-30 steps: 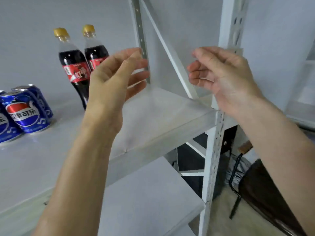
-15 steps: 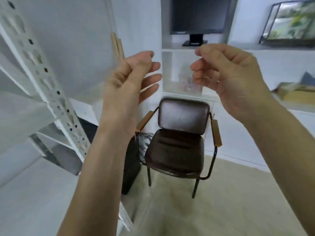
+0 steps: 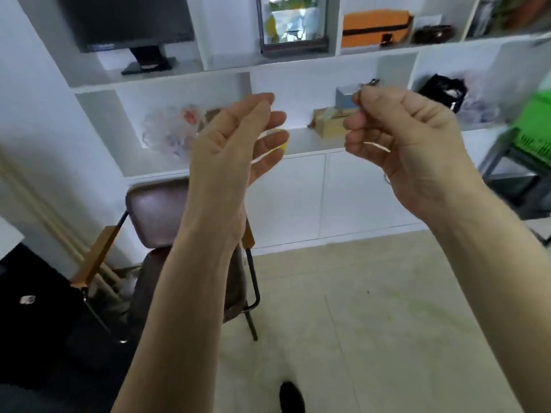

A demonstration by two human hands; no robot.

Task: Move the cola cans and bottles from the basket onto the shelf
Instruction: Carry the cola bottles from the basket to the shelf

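Observation:
My left hand [image 3: 229,147] is raised in front of me at chest height, fingers loosely bent and holding nothing. My right hand [image 3: 408,141] is level with it to the right, fingers curled loosely inward around nothing. A green basket [image 3: 533,126] shows blurred at the far right edge, resting on a grey metal frame. No cola cans or bottles are in view, and the white metal shelf is out of the picture.
A brown leather chair [image 3: 155,210] with wooden armrests stands low on the left. White wall cabinets [image 3: 298,70] hold a monitor [image 3: 128,22], an orange box [image 3: 375,26] and bags. A black object [image 3: 35,308] sits at lower left. Beige floor [image 3: 372,308] spreads ahead.
The view has swung right, away from the shelf with the bottles and cans, past the chair toward the wall cabinets and green basket. Both hands stay raised and unladen.

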